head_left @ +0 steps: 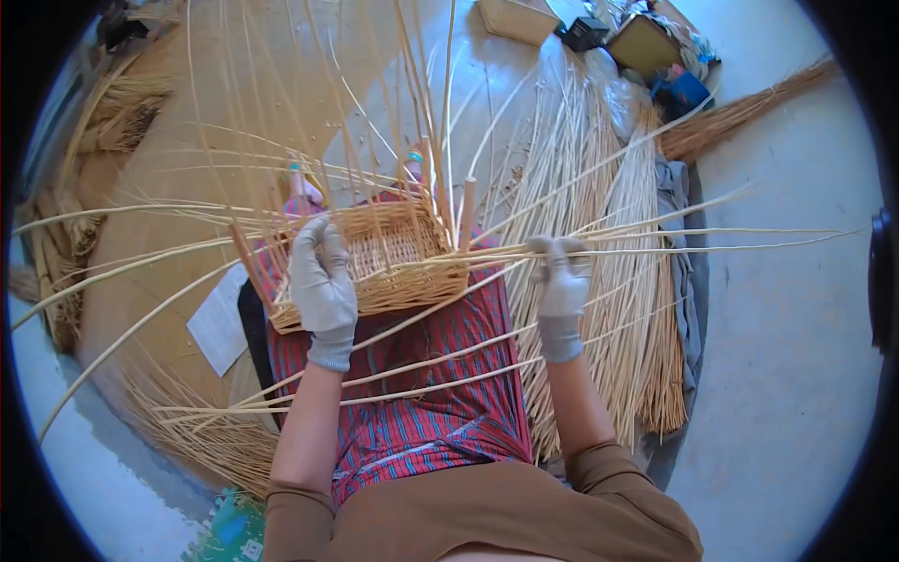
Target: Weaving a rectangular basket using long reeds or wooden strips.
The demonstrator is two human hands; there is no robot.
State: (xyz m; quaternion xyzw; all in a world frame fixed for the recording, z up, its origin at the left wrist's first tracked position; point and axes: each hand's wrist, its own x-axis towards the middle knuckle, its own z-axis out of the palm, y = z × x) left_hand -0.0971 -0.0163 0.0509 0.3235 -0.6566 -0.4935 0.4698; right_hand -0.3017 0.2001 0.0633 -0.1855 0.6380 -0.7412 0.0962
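Note:
A half-woven rectangular wicker basket (417, 287) rests tilted on my lap, over a red and blue striped cloth (449, 347). Long pale rods fan out from its sides, and several stand upright from its far edge. Thicker corner posts (466, 215) rise at its ends. My left hand (324, 286), in a pale work glove, is closed over the near wall at the left; its fingertips are partly hidden. To the right of the basket, my gloved right hand (561, 290) closes around a few wicker rods (646, 250) that run out sideways from the weave.
Bundles of pale rods (599, 328) lie on the floor to the right, beside a brown bundle (749, 112). More rods (201, 421) lie at the lower left, near a white paper sheet (220, 318). Boxes and a blue container (684, 94) stand at the far right.

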